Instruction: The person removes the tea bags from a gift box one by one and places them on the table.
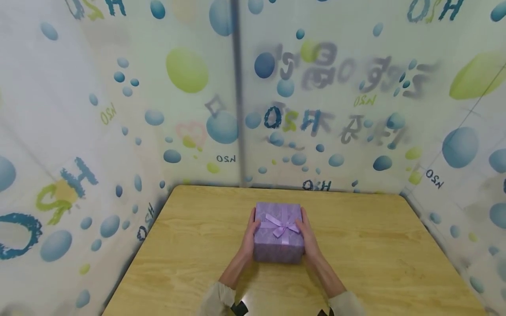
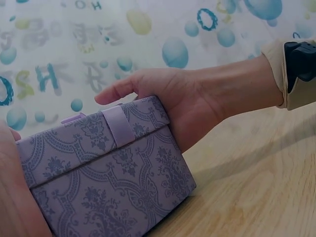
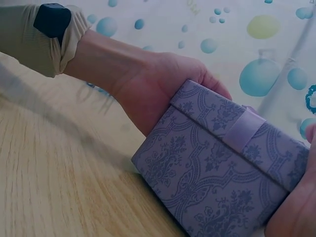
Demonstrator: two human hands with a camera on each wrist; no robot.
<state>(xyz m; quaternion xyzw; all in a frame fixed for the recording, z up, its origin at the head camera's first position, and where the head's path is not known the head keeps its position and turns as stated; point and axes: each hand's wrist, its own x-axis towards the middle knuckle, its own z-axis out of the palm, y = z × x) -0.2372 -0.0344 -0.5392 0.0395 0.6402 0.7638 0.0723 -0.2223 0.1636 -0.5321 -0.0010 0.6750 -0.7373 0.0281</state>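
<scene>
A purple gift box with a damask pattern sits over the middle of the table, its lid crossed by a lilac ribbon tied in a bow. My left hand grips the box's left side, thumb over the lid's edge. On the opposite side my right hand holds it the same way. Both wrist views show the lid fitted down on the box, with a seam running below it. The far fingers of each hand are partly hidden behind the box.
A light wooden table spreads around the box on all sides. White curtains printed with blue and green bubbles and lettering enclose it at the back, left and right. Dark wrist devices sit at the beige sleeves.
</scene>
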